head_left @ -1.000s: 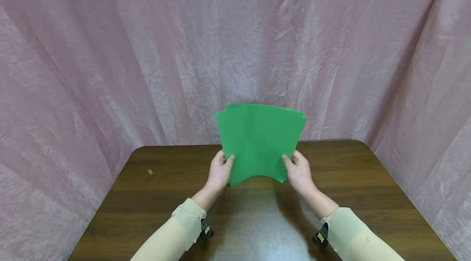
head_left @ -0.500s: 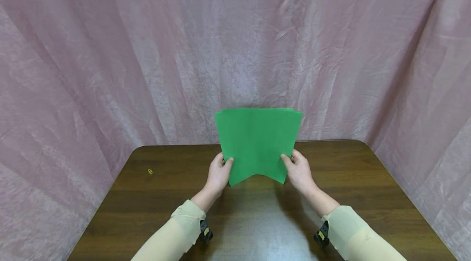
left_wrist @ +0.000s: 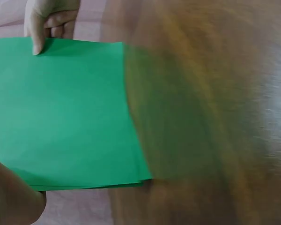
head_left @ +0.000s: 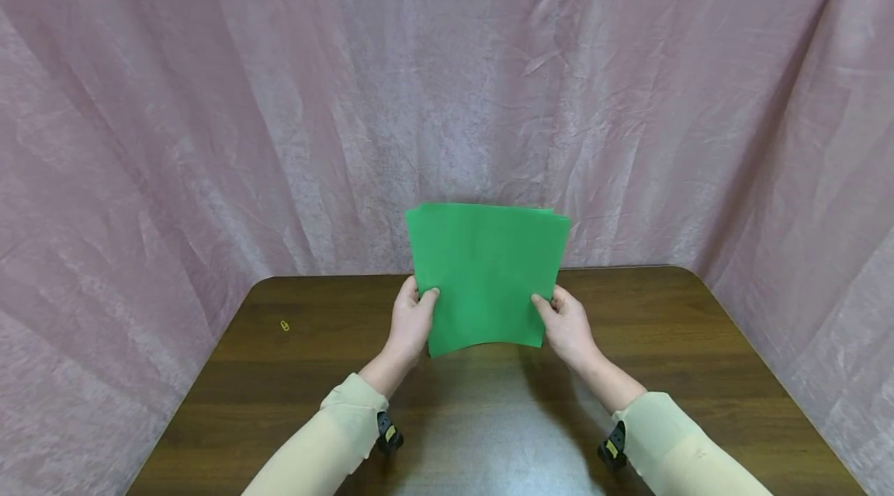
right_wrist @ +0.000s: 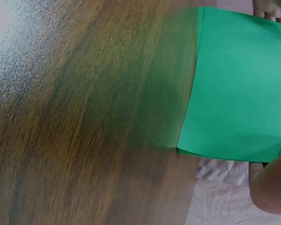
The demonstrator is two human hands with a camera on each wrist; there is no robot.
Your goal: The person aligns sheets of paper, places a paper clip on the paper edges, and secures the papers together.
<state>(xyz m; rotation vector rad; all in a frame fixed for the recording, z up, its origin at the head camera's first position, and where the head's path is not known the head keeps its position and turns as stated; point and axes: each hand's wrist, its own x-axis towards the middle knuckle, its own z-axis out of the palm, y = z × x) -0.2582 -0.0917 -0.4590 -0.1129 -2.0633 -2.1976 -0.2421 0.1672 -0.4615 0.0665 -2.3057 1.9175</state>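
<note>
Green sheets of paper [head_left: 489, 275], slightly fanned and bowed, are held up above the table by both hands. The left hand [head_left: 410, 321] pinches their left edge, thumb on the front face and fingers behind. On the right edge the right hand [head_left: 567, 329] grips the same way. The left wrist view shows the sheets [left_wrist: 65, 112] between the left hand [left_wrist: 14, 194] and the right hand [left_wrist: 51, 21]. In the right wrist view the sheets' edges [right_wrist: 239, 89] are slightly offset, with the right hand [right_wrist: 271, 187] at the lower right.
A small yellow paper clip [head_left: 285, 326] lies on the brown wooden table [head_left: 314, 372], toward the back left. Pink curtains [head_left: 447, 92] hang behind and at both sides of the table. Each wrist wears a small black camera.
The green sheets have dropped a little from their earlier height and fan out less. Their lower edge is less arched. The left hand has shifted slightly up and left; the right hand is nearly unmoved.
</note>
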